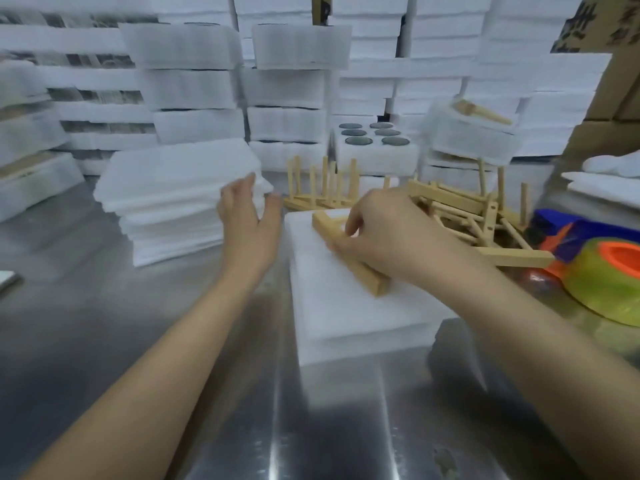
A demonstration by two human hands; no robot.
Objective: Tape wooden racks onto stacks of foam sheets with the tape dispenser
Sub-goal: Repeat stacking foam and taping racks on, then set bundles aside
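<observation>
steel worktop [173,341] bore a foam stack [346,317], the right hand [384,237] gripping a rack [360,271] laid diagonally on it, left hand [247,220] open beside its far-left corner, dispenser [588,258] nearer the right hand.

The foam sheet stack [346,306] is showing white; the wooden rack [349,258] is showing pale tan. At 3 o'clock, the tape dispenser [571,233] is showing blue and orange, its tape roll [609,289] yellow-green around an orange core. The table [138,306] is reflecting streaked silver-grey. At 12 o'clock, a foam block [372,150] is displaying six dark grey circles.
</observation>
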